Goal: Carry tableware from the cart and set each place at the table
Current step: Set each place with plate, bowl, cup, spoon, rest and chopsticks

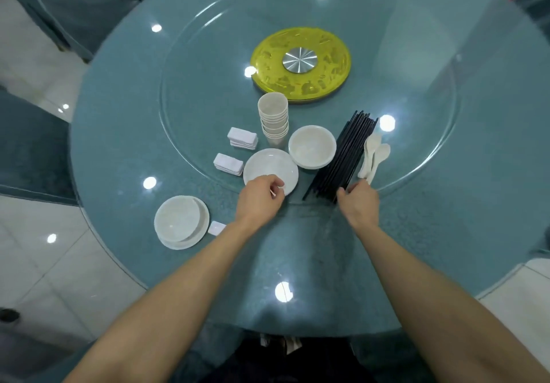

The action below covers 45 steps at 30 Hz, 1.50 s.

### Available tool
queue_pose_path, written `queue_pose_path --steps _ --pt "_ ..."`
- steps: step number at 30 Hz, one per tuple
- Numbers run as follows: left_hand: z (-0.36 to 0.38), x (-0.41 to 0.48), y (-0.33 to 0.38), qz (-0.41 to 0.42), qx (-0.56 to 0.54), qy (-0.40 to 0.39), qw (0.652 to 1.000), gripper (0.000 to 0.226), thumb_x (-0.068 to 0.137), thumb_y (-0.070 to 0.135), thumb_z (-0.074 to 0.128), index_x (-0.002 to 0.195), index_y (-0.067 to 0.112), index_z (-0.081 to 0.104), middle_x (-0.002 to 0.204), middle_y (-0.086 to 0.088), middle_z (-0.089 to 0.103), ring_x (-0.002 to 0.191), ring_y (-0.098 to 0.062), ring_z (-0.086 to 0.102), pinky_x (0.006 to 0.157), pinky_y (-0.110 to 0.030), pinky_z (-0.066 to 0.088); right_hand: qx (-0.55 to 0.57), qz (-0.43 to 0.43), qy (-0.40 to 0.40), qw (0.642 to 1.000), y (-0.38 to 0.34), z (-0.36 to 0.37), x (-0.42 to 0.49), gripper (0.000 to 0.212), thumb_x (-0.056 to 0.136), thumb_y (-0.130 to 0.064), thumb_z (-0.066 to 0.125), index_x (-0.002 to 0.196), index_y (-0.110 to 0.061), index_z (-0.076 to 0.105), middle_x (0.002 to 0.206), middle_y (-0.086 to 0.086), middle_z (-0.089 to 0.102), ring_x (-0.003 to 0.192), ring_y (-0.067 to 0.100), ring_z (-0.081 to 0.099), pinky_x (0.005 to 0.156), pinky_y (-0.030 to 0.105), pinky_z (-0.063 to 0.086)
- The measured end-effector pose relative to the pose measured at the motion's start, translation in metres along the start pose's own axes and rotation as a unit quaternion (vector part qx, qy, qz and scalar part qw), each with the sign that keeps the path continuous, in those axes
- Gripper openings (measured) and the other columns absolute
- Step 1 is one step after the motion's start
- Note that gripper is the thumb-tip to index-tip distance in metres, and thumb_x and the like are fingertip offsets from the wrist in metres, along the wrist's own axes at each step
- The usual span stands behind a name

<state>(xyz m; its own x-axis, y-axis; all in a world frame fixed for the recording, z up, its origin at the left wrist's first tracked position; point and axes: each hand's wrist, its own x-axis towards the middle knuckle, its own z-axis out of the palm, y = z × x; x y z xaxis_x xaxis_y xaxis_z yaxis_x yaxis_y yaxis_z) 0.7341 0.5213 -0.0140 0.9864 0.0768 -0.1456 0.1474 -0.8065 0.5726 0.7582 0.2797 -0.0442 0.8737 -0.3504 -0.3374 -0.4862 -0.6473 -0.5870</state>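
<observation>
Left hand [260, 201] pinches plate [268, 168] rim; bowl [177, 219] sits on second plate [198, 238].

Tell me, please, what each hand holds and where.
Left hand pinches the white plate at its near rim; right hand grips the black chopsticks at their near ends.

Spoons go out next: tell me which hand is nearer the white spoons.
Right. The right hand grips the black chopsticks right beside the white spoons; the left hand holds the plate, across the chopsticks from them.

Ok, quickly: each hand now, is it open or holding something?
Left hand: pinches the plate rim.
Right hand: grips the chopsticks.
</observation>
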Motion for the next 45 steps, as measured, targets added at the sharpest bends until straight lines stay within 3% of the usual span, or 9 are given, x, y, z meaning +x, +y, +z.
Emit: queue_pose_path --steps 6,11,17,27,30,34,37,42,45 --pt "-0.002 0.010 0.003 -0.001 0.006 -0.005 1.000 0.018 0.093 0.028 0.062 0.105 0.030 0.076 0.090 0.013 0.072 0.078 -0.010 0.065 0.078 -0.033 0.057 -0.016 -0.003 -0.028 0.999 0.000 -0.007 0.000 0.037 0.086 -0.030 0.078 0.063 -0.005 0.062 0.059 0.008 0.062 0.056 0.024 0.063 0.045 0.028 0.042" --pt "-0.001 0.015 0.008 0.005 0.015 -0.010 1.000 0.018 0.094 0.029 0.063 0.106 0.029 0.076 0.091 0.012 0.073 0.079 -0.012 0.066 0.078 -0.033 0.057 0.027 0.039 -0.042 0.998 -0.001 -0.007 -0.001 0.036 0.085 -0.028 0.076 0.061 -0.001 0.070 0.050 0.007 0.066 0.049 0.024 0.069 0.057 0.040 0.063" --pt "-0.001 0.017 0.009 0.007 0.015 -0.015 1.000 0.018 0.094 0.028 0.063 0.106 0.029 0.076 0.089 0.013 0.072 0.078 -0.011 0.065 0.077 -0.032 0.057 0.083 0.072 -0.041 0.993 0.003 -0.002 -0.006 0.031 0.086 -0.015 0.070 0.056 -0.006 0.068 0.046 0.004 0.065 0.052 0.018 0.072 0.068 0.040 0.065" --pt "-0.004 0.014 0.012 0.031 0.001 -0.022 0.999 0.016 0.096 0.027 0.064 0.106 0.026 0.077 0.086 0.013 0.071 0.077 -0.009 0.065 0.072 -0.027 0.052 0.156 0.119 -0.052 0.979 -0.003 -0.001 -0.009 0.015 0.083 -0.023 0.075 0.070 -0.016 0.074 0.056 0.000 0.072 0.064 0.021 0.076 0.076 0.045 0.065" --pt "-0.004 0.013 0.014 0.041 -0.043 -0.038 0.998 0.011 0.096 0.027 0.069 0.103 0.026 0.078 0.080 0.016 0.069 0.074 0.000 0.063 0.070 -0.020 0.047 0.191 0.114 -0.023 0.975 -0.009 0.000 -0.013 0.014 0.079 -0.026 0.076 0.067 -0.019 0.073 0.057 -0.006 0.071 0.064 0.022 0.076 0.073 0.047 0.065" --pt "-0.001 0.013 0.022 0.032 -0.150 -0.078 0.985 0.008 0.096 0.029 0.074 0.100 0.027 0.080 0.082 0.008 0.077 0.074 -0.007 0.070 0.078 -0.027 0.057 0.231 0.068 0.014 0.970 -0.011 0.004 -0.018 0.020 0.073 -0.047 0.071 0.074 -0.027 0.072 0.066 -0.010 0.074 0.068 0.018 0.076 0.075 0.047 0.065" --pt "-0.005 0.014 0.040 0.004 -0.254 -0.117 0.960 0.014 0.101 0.026 0.072 0.109 0.018 0.080 0.090 0.004 0.082 0.078 -0.008 0.075 0.069 -0.021 0.055 0.264 0.012 0.034 0.964 -0.016 0.000 -0.034 0.025 0.078 -0.052 0.071 0.083 -0.028 0.071 0.070 -0.012 0.075 0.070 0.016 0.076 0.075 0.049 0.064" --pt "-0.014 0.023 0.062 -0.045 -0.393 -0.129 0.909 0.023 0.107 0.025 0.065 0.123 0.013 0.075 0.108 0.002 0.082 0.095 -0.008 0.076 0.080 -0.033 0.060 0.316 -0.084 -0.046 0.944 -0.028 -0.010 -0.063 0.009 0.092 -0.021 0.082 0.096 -0.018 0.075 0.080 0.006 0.076 0.069 0.024 0.072 0.062 0.044 0.064" --pt "-0.026 0.027 0.060 -0.056 -0.424 -0.114 0.897 0.026 0.107 0.024 0.064 0.126 0.010 0.074 0.112 -0.002 0.081 0.102 -0.012 0.075 0.084 -0.031 0.061 0.339 -0.092 -0.102 0.931 -0.038 -0.006 -0.075 0.009 0.091 -0.008 0.082 0.096 -0.009 0.075 0.080 0.013 0.075 0.065 0.023 0.068 0.060 0.040 0.062"
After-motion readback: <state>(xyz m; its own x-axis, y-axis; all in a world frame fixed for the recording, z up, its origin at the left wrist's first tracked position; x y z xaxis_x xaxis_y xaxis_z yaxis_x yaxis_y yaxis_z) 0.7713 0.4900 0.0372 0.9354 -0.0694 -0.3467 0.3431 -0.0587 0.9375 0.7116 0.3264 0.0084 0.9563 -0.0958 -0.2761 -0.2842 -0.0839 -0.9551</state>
